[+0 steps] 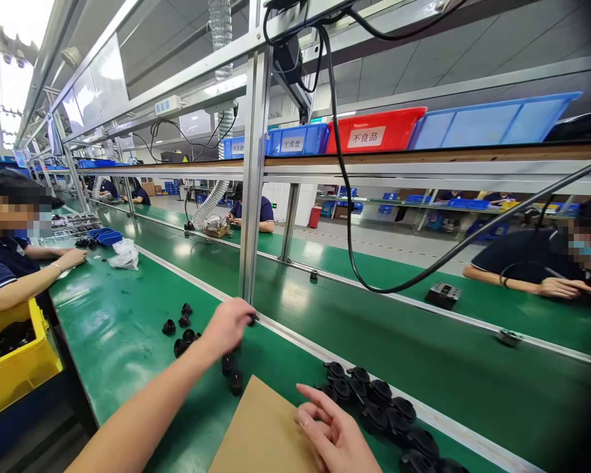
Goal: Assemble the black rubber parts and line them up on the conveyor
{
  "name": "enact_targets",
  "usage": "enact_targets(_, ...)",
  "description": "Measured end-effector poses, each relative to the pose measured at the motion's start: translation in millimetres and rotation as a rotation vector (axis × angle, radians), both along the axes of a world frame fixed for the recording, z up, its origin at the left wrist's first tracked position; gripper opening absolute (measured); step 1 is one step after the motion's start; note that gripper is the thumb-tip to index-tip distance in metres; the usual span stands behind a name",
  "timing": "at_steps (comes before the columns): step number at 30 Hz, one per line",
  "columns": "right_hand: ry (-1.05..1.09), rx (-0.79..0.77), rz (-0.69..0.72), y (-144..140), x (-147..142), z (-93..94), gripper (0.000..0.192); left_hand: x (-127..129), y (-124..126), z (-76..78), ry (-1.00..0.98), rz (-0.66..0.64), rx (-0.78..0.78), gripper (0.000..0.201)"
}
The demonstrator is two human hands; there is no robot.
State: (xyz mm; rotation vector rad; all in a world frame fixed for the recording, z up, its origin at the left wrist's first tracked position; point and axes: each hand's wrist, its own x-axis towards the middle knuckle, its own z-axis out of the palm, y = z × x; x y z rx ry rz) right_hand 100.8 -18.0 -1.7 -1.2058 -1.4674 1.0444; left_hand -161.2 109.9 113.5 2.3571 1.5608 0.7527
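My left hand (229,325) reaches across the green bench top (113,335) near its metal rail. Its fingers are pinched together at a small black plastic part (252,318), mostly hidden by the fingertips. Just below and left of that hand are several loose black cup-shaped parts (168,327). My right hand (337,430) is at the right edge of a brown cardboard piece (261,433). Its index finger is stretched out and the others are loosely bent, with nothing visible in them. Right of it, several round black parts with side tabs (374,417) stand in rows.
A metal post (253,197) rises beyond my left hand, and a black cable (347,197) hangs in front. Blue and red bins (377,131) sit on the shelf. A co-worker (10,249) works at left beside a yellow crate (44,341); another person (536,263) is opposite.
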Motion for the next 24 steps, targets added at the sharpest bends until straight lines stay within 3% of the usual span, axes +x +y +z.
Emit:
enact_targets(2, 0.123, -0.031, 0.006, -1, -4, -2.6, 0.074, 34, -29, -15.6, -0.125, -0.283, -0.045, 0.022)
enact_targets(3, 0.140, -0.005, 0.002, -1, -3, -3.6, 0.077, 48, -41, -26.7, -0.293, -0.444, -0.132, 0.022)
enact_targets(4, 0.133, 0.035, -0.001, -1, -1, -4.4, 0.078, 59, -52, -38.7, -0.452, -0.522, -0.233, 0.022)
enact_targets(6, 0.060, 0.091, 0.024, 1, 6, -5.3, 0.075, 75, -65, -61.9, -0.738, -0.556, -0.450, 0.022)
enact_targets(8, -0.033, 0.106, 0.042, 4, 14, -5.5, 0.069, 83, -69, -79.0, -0.890, -0.491, -0.589, 0.026)
enact_targets(11, -0.137, 0.153, -0.004, 9, 21, -5.2, 0.061, 84, -66, -86.0, -0.932, -0.415, -0.650, 0.033)
enact_targets(13, -0.172, 0.177, -0.039, 10, 22, -5.3, 0.057, 79, -61, -78.1, -0.837, -0.387, -0.612, 0.036)
enact_targets(15, -0.180, 0.166, -0.051, 9, 22, -5.5, 0.054, 67, -53, -63.7, -0.579, -0.361, -0.384, 0.038)
enact_targets(17, -0.182, 0.145, -0.041, 7, 20, -5.1, 0.053, 51, -41, -48.8, -0.187, -0.218, -0.046, 0.030)
enact_targets(19, -0.199, 0.136, -0.016, 5, 18, -3.6, 0.049, 32, -25, -38.4, 0.121, -0.019, 0.137, 0.023)
enact_targets(21, -0.217, 0.134, 0.000, 3, 15, -1.0, 0.044, 17, -9, -34.4, 0.232, 0.105, 0.133, 0.034)
enact_targets(24, -0.225, 0.122, 0.003, 1, 13, 3.3, 0.040, 6, 2, -36.1, 0.286, 0.111, 0.089, 0.043)
